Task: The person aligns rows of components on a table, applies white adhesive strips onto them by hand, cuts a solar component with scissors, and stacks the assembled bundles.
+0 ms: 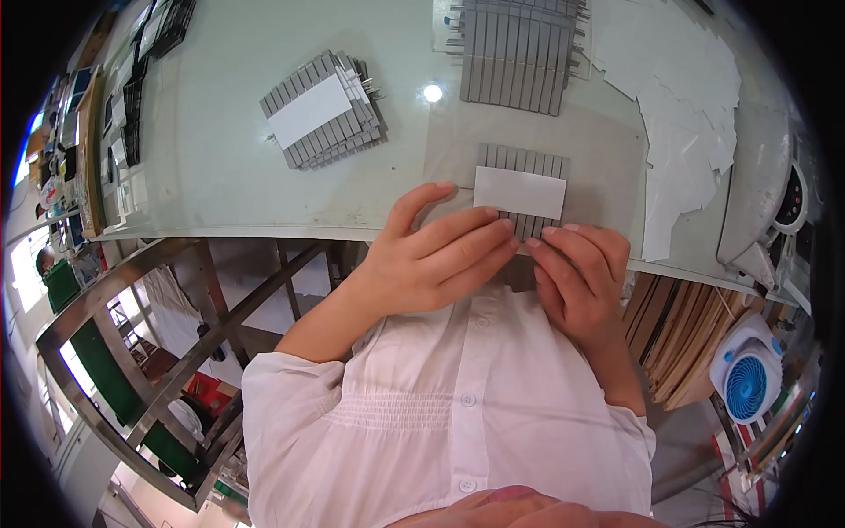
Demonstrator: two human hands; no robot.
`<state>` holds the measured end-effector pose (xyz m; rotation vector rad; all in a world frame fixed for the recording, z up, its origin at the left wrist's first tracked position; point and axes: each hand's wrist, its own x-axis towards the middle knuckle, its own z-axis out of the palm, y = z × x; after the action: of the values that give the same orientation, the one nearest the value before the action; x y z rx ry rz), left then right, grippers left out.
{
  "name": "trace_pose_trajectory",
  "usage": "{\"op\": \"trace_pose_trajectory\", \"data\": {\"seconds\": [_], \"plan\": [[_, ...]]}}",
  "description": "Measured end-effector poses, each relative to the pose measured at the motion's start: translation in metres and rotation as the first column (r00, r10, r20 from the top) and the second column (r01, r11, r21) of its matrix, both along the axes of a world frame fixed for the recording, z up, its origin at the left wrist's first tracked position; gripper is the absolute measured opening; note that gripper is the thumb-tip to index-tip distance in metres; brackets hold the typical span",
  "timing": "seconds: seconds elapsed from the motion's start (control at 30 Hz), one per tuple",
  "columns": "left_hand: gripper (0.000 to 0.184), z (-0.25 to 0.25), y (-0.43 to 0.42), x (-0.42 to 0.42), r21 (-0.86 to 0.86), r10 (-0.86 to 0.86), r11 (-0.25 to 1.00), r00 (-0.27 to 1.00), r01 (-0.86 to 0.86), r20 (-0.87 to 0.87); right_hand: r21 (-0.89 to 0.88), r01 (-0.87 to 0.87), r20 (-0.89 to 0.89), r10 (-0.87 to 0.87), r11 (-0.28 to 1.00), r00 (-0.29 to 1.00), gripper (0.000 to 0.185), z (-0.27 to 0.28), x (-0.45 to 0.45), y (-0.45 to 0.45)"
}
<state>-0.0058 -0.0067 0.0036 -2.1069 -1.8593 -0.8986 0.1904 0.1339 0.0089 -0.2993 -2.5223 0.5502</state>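
The left hand (444, 260), fingers extended, and the right hand (584, 275), fingers curled, are positioned at the near edge of the grey slatted panel (525, 158), which lies beneath a white strip (519, 192) near the table's (220, 176) front edge; whether either hand is clamped on it cannot be determined.

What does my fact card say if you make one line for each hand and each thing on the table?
Left hand: fingertips at the near edge of a row of flat grey strips
Right hand: fingertips at the same edge
On the row: white rectangular card, lying across it
Left: slanted stack of grey strips, another white card on top
Far side: bigger grey stack
Right: thin white sheets, overlapping
Table: pale green, shiny top
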Motion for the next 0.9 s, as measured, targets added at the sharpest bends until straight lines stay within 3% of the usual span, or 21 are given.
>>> {"op": "trace_pose_trajectory", "data": {"seconds": [0.9], "plan": [[0.019,-0.0002,0.0046,0.0030,-0.016,0.019,1.000,1.000,-0.019,0.005,0.026,-0.005,0.041,0.004,1.000,0.999,0.028,0.0017,0.0000,0.0020]]}}
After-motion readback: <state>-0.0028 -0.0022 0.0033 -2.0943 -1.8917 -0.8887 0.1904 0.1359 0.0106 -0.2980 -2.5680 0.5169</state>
